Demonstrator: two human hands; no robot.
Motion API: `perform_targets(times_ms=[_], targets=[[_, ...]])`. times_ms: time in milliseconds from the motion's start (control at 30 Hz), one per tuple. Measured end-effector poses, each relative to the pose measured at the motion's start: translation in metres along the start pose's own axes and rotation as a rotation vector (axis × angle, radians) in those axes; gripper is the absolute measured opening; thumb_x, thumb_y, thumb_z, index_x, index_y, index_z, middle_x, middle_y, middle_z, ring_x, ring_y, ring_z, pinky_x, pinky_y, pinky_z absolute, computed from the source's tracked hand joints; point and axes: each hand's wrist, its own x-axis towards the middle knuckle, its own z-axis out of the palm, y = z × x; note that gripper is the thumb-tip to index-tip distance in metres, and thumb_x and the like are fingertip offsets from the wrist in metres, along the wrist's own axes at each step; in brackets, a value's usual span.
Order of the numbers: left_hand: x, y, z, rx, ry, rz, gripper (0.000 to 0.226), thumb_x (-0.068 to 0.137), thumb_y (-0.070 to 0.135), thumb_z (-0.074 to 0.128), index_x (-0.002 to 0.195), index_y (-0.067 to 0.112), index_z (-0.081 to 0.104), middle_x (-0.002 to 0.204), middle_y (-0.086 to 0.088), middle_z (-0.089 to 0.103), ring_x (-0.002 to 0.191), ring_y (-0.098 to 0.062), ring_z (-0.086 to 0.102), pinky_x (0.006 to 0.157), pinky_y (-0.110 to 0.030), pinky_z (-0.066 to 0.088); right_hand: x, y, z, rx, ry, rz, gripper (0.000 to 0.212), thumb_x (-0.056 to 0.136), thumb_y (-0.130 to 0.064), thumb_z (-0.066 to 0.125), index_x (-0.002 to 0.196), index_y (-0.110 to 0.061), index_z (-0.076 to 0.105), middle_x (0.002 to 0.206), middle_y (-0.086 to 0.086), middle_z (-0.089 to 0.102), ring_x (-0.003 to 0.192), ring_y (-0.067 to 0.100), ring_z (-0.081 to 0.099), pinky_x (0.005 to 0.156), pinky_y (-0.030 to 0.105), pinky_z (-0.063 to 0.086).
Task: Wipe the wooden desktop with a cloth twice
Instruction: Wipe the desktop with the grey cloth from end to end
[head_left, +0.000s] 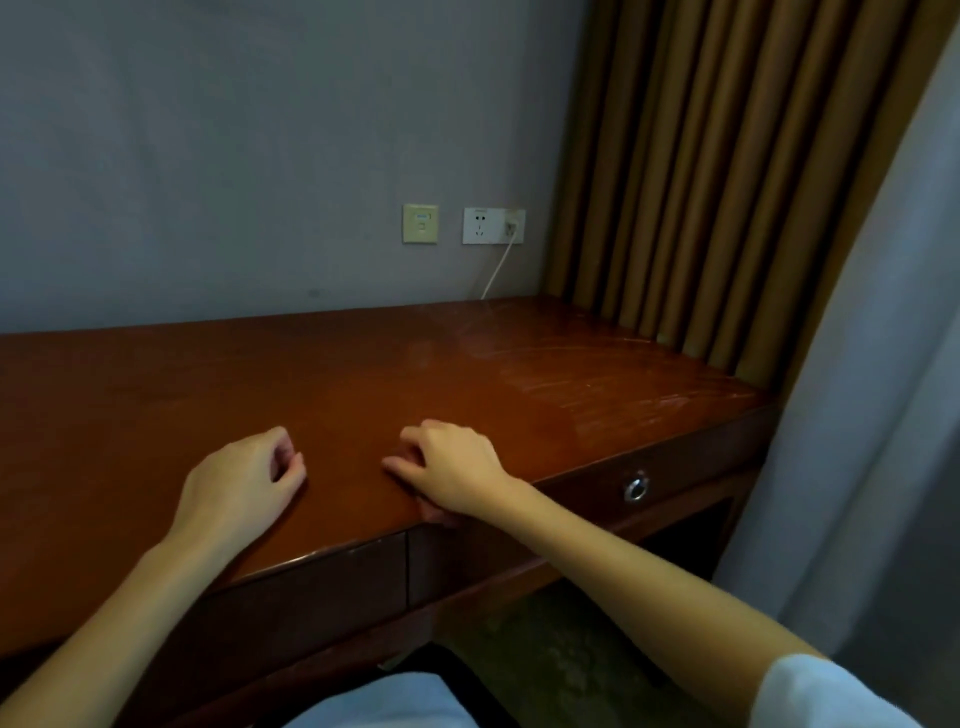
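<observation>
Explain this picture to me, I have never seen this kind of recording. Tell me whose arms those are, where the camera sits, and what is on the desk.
There is no machine here. These are a person's two bare arms, filmed by one wide-angle camera worn on the head, looking forward and down. The left hand and the right hand rest near the front edge of the wooden desktop, fingers loosely curled, holding nothing. No cloth is in view. Behind the desk, a white cable runs down from a wall socket, and a brown curtain hangs at the right.
</observation>
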Motion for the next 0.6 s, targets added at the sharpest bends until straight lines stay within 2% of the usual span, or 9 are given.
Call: perform_targets(times_ms=[100,200,267,333,433,533,600], targets=[[0.0,0.0,-0.001,-0.009,-0.006,0.0,0.012,0.092,0.032,0.056,0.082,0.026,0.053,0.07,0.009,0.055,0.062,-0.003,0.052,0.049,-0.019,0.034,-0.027,0.035,-0.011,-0.004,0.037,0.092,0.029,0.095,-0.05,0.043,0.082,-0.025,0.045,0.09,-0.001,0.054,0.082,0.021,0.056,0.065,0.032,0.045],[0.0,0.0,-0.001,-0.006,0.001,0.01,0.012,0.091,0.032,0.057,0.08,0.027,0.052,0.068,0.009,0.055,0.061,-0.003,0.053,0.049,-0.02,0.037,-0.036,0.102,-0.028,-0.04,0.056,0.379,0.029,0.095,-0.049,0.043,0.078,-0.026,0.046,0.09,-0.001,0.058,0.089,0.024,0.06,0.067,0.031,0.041],[0.0,0.001,0.0,-0.005,0.013,0.018,0.014,0.091,0.031,0.057,0.078,0.027,0.052,0.066,0.009,0.055,0.06,-0.004,0.052,0.048,-0.021,0.039,-0.034,0.147,-0.041,-0.063,0.076,0.554,0.029,0.097,-0.045,0.043,0.083,-0.023,0.053,0.095,0.003,0.064,0.093,0.026,0.061,0.069,0.03,0.039],[0.001,0.002,-0.001,-0.005,0.015,0.024,0.015,0.091,0.031,0.057,0.078,0.026,0.052,0.066,0.009,0.055,0.059,-0.005,0.053,0.05,-0.024,0.044,-0.022,0.179,-0.048,-0.113,0.087,0.652,0.034,0.098,-0.043,0.042,0.1,-0.016,0.062,0.108,0.009,0.066,0.1,0.03,0.06,0.075,0.034,0.042],[0.003,0.004,-0.002,0.01,-0.014,0.029,0.014,0.091,0.031,0.056,0.078,0.027,0.052,0.067,0.009,0.056,0.06,-0.005,0.054,0.051,-0.024,0.047,0.007,0.182,-0.043,-0.185,0.053,0.68,0.041,0.099,-0.041,0.041,0.122,-0.013,0.059,0.119,0.011,0.062,0.109,0.031,0.058,0.084,0.035,0.045],[0.012,0.013,0.0,0.047,-0.07,0.057,0.016,0.091,0.032,0.055,0.077,0.029,0.049,0.07,0.01,0.055,0.062,-0.003,0.053,0.05,-0.018,0.04,0.034,0.148,-0.028,-0.188,0.035,0.586,0.042,0.099,-0.043,0.04,0.127,-0.016,0.055,0.124,0.007,0.06,0.111,0.027,0.058,0.083,0.034,0.045],[0.024,0.029,0.003,0.031,-0.095,0.097,0.016,0.092,0.032,0.054,0.077,0.029,0.05,0.071,0.01,0.056,0.063,-0.003,0.054,0.052,-0.018,0.041,0.037,0.113,-0.019,-0.165,0.006,0.444,0.041,0.099,-0.045,0.04,0.124,-0.017,0.056,0.121,0.006,0.059,0.106,0.025,0.059,0.075,0.03,0.042]])
